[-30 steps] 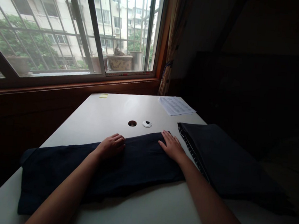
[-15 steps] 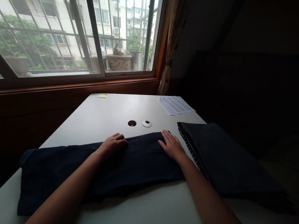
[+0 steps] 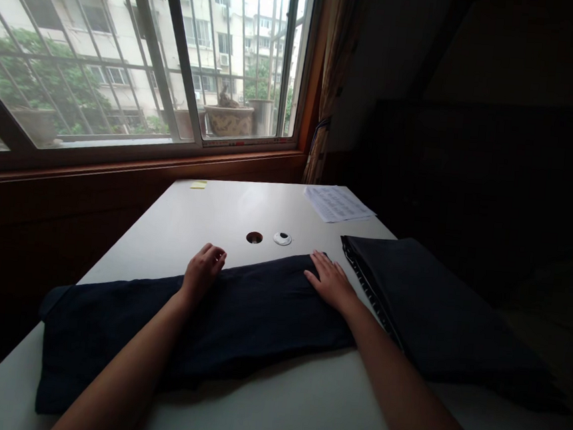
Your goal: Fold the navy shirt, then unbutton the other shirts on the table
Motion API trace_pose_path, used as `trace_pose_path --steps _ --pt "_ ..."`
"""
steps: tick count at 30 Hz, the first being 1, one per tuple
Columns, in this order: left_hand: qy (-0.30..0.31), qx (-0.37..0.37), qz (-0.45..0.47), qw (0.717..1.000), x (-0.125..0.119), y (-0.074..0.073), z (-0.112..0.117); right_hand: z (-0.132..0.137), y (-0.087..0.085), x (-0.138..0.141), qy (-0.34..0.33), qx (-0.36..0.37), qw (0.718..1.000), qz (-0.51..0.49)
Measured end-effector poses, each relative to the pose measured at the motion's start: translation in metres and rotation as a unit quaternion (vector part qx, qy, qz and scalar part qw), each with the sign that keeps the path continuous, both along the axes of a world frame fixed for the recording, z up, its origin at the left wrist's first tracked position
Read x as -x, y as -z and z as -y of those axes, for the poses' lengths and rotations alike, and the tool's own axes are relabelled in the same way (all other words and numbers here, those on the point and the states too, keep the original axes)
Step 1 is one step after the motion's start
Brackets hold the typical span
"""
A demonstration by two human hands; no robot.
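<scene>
A long dark navy garment [image 3: 237, 324] lies folded lengthwise across the white table [image 3: 206, 215]. My right hand [image 3: 329, 282] lies flat and open on the garment's right end, fingers stretched toward the far edge. My left hand [image 3: 203, 269] rests at the garment's far edge near its middle, fingers loosely curled and slightly apart, touching the cloth; nothing shows in its grip. A second dark folded cloth [image 3: 423, 307] lies to the right of my right hand.
A round cable hole [image 3: 254, 237] and its white cap [image 3: 281, 238] sit just beyond the garment. Printed paper [image 3: 336, 202] lies at the far right corner, a yellow sticky note [image 3: 198, 184] at the far edge. A barred window [image 3: 130, 54] runs behind the table.
My left hand has slid up and to the left, from lying flat on the garment to its far edge. The right hand has stayed put.
</scene>
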State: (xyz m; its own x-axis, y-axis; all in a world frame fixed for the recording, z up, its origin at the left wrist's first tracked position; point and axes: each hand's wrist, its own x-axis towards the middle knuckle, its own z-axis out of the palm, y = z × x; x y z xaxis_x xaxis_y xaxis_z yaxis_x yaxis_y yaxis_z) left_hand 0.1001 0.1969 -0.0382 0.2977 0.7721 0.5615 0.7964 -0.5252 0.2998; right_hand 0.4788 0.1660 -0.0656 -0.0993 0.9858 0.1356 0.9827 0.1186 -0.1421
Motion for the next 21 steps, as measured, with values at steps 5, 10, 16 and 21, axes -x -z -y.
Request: trace_pose_path --steps 5,10,16,21 --pt "0.037 0.012 -0.027 0.999 -0.011 0.002 0.006 0.001 0.0 0.0 0.001 -0.001 1.0 0.0" --pt "-0.007 0.006 -0.042 0.999 -0.017 0.012 0.003 0.002 -0.002 0.001 0.0 -0.004 1.0 0.0" --pt "0.001 -0.019 -0.022 1.0 -0.005 0.005 0.0 0.002 -0.001 0.003 0.003 -0.012 1.0 0.002" --pt "0.175 0.059 -0.171 0.968 -0.022 -0.001 0.018 0.003 -0.002 0.002 -0.003 -0.017 1.0 0.014"
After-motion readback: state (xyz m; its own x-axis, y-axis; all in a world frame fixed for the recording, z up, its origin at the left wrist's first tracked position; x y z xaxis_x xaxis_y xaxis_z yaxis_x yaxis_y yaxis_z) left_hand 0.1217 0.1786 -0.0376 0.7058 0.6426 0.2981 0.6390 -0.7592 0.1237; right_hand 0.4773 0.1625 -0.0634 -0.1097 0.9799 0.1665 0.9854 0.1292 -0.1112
